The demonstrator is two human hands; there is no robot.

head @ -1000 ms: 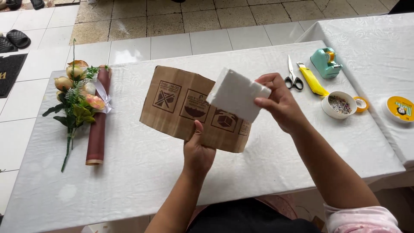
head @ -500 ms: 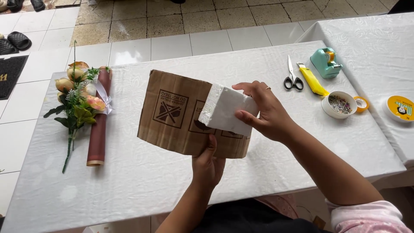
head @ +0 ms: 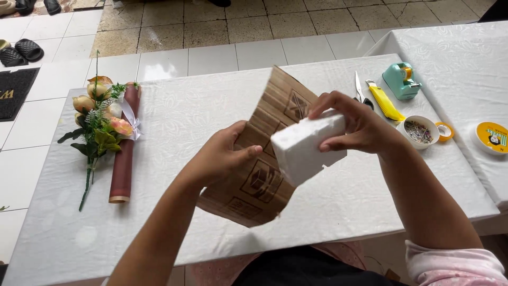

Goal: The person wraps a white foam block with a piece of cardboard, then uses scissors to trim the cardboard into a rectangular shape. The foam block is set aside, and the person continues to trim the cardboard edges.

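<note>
1. Left hand (head: pixel 222 156): at the centre of the view, fingers curled closed around the left edge of a sheet of brown cardboard (head: pixel 264 175), thumb pressed onto its printed face.
2. Cardboard: flat, corrugated, matt brown, held tilted above the worktop (head: pixel 185 122); it bears dark square printed symbols, one near its top at 12 o'clock of the sheet and two toward its bottom at 6 o'clock.
3. Right hand (head: pixel 360 127): at 3 o'clock of the left hand, fingers wrapped closed over the top of a white foam block (head: pixel 304 148), thumb under its near side.
4. Foam block: rectangular, white, grainy surface, held against the face of the cardboard.
5. Worktop: covered with a white cloth with a faint raised leaf pattern.
6. At 9 o'clock of the hands, lying on the cloth: a bunch of artificial flowers (head: pixel 100 114), peach and cream with green leaves and a white ribbon, touching a dark red paper roll (head: pixel 126 148).
7. At 2 o'clock of the hands: scissors (head: pixel 361 91), just beside a yellow utility knife (head: pixel 385 101), and a teal tape dispenser (head: pixel 400 80).
8. At 3 o'clock: a small white bowl of pins (head: pixel 420 131), with a small orange tape ring (head: pixel 445 131) touching it.
9. Far right, on a second white-covered worktop: a round yellow tin (head: pixel 492 136) with a printed lid.
10. At 10 o'clock, on the tiled floor (head: pixel 211 26): dark sandals (head: pixel 29 48) and a black mat (head: pixel 16 90).
</note>
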